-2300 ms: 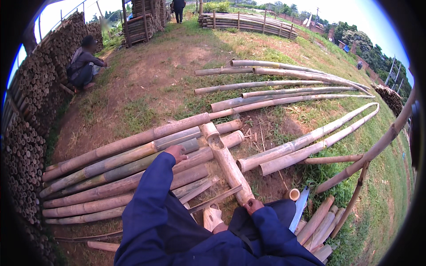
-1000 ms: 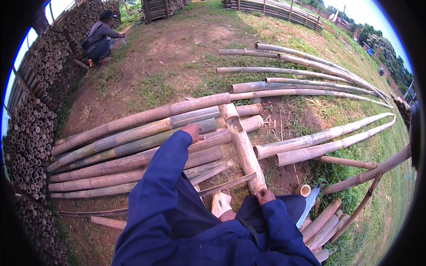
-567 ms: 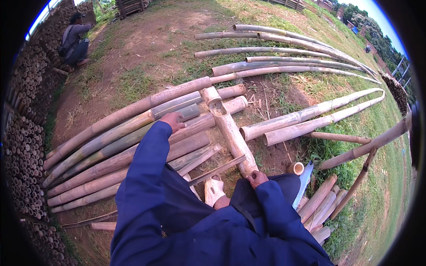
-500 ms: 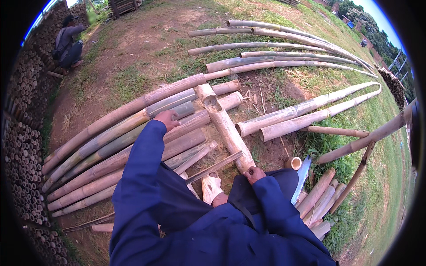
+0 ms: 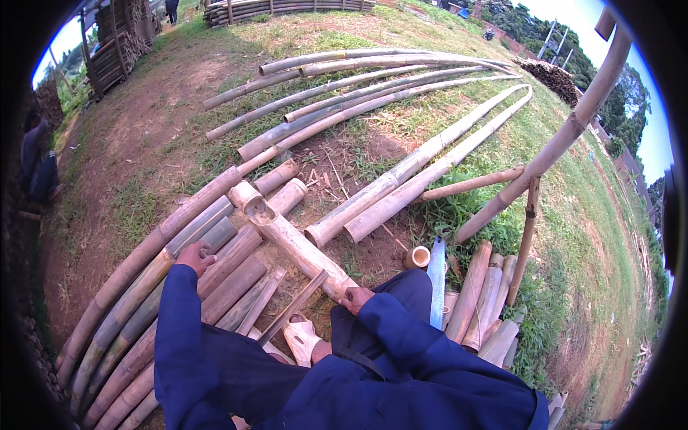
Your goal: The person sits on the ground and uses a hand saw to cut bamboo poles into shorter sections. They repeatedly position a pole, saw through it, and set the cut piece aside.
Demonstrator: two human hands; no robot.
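A thick bamboo piece (image 5: 301, 246) lies slantwise across the ends of several long bamboo poles, with an oval opening cut near its far end. My right hand (image 5: 356, 299) has its fingers curled on the near end of this piece, beside my knee. On the left, my left hand (image 5: 196, 258) rests on a greenish bamboo pole (image 5: 148, 307), its fingers bent against it and partly hidden. A narrow split bamboo strip (image 5: 292, 307) leans across the notched piece, just left of my right hand. Neither hand touches the strip.
A handsaw (image 5: 436, 282) stands right of my knee, by a short bamboo cup-like section (image 5: 417, 257) and several cut bamboo lengths (image 5: 484, 297). A bamboo post frame (image 5: 552, 147) rises at right. More long poles (image 5: 430, 161) lie ahead. Someone crouches at far left (image 5: 39, 161).
My view has swung to the right, so the scene sits farther left and lower. Both hands stay at nearly the same spots on the bamboo.
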